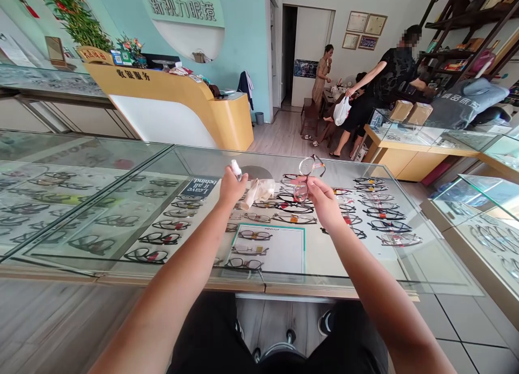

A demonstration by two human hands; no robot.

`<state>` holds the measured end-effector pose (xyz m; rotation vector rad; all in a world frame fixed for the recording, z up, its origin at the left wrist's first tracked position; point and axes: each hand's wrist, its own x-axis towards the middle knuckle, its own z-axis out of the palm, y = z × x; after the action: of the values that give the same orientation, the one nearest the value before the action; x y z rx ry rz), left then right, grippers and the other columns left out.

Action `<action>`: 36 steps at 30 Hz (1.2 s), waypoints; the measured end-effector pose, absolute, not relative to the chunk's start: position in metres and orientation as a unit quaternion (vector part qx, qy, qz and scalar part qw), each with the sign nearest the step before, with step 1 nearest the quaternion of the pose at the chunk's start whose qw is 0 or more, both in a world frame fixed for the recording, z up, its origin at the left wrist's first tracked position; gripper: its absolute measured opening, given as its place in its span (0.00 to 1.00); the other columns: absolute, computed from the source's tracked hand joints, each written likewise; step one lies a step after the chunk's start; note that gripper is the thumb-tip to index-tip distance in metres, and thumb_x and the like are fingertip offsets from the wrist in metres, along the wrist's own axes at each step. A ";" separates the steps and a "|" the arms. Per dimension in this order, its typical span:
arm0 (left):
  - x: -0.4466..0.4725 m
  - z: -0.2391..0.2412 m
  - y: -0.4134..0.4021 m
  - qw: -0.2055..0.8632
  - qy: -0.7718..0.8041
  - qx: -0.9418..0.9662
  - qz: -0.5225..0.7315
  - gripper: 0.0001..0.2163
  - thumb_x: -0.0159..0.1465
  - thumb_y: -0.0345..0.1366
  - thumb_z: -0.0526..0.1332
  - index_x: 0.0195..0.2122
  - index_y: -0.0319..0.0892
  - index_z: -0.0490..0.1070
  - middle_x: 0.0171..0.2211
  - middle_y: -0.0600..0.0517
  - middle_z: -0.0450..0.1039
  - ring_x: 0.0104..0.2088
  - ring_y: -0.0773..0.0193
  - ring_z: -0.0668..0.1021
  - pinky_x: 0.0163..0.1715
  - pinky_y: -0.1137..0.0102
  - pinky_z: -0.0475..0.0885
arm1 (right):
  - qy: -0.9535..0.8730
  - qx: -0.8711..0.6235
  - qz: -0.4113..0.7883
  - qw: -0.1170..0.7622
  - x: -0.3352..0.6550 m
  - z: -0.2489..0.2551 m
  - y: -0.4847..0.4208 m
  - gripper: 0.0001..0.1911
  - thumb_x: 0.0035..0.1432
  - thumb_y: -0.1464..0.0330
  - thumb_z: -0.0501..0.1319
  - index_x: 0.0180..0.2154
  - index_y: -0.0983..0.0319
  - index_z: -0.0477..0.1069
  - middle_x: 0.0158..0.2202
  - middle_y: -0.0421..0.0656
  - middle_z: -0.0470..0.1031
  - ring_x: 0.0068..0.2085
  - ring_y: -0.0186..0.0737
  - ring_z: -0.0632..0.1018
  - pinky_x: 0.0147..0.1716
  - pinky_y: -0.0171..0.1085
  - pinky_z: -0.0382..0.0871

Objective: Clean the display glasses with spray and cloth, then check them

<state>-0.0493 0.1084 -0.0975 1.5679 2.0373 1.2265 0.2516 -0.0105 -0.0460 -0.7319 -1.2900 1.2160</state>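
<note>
My left hand (230, 189) is closed around a small white spray bottle (236, 169), its nozzle sticking up above my fingers. A crumpled cream cloth (259, 191) lies on the glass just right of that hand. My right hand (323, 197) pinches a pair of glasses (307, 175) with thin reddish frames, held up above the glass display counter (190, 158). Both arms reach forward over the counter from where I sit.
Rows of glasses lie under the glass, with a white tray (279, 249) of frames in front of me. A yellow reception desk (182, 101) stands behind. Other people (385, 82) are at a table and counter at the far right. More glass cases flank both sides.
</note>
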 end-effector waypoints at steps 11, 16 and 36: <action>0.022 -0.055 0.025 0.101 0.417 0.671 0.605 0.20 0.71 0.47 0.66 0.61 0.47 0.71 0.55 0.42 0.81 0.57 0.48 0.83 0.63 0.52 0.78 | -0.552 -0.347 0.469 0.596 0.254 -0.049 -0.006 0.23 0.69 0.43 0.66 0.50 0.51 0.87 0.54 0.43 0.86 0.50 0.48 0.82 0.51 0.44 0.77; 0.063 -0.063 0.001 0.228 0.347 0.722 0.553 0.30 0.62 0.51 0.78 0.63 0.51 0.75 0.53 0.44 0.85 0.49 0.51 0.87 0.54 0.55 0.84 | -0.567 -0.328 0.437 0.616 0.247 -0.055 -0.004 0.22 0.69 0.44 0.67 0.51 0.51 0.88 0.56 0.44 0.84 0.58 0.50 0.80 0.64 0.49 0.74; 0.051 -0.063 0.006 0.189 0.365 0.698 0.587 0.15 0.65 0.43 0.73 0.52 0.49 0.83 0.35 0.53 0.88 0.37 0.55 0.89 0.49 0.58 0.86 | -0.676 -0.443 0.363 0.464 0.271 -0.019 -0.040 0.25 0.70 0.47 0.68 0.61 0.51 0.84 0.45 0.45 0.87 0.41 0.50 0.83 0.50 0.53 0.80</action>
<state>0.0512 0.0056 -0.0634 1.9625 1.0277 1.6496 0.2706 -0.0397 -0.0186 -1.0878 -1.6597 0.8921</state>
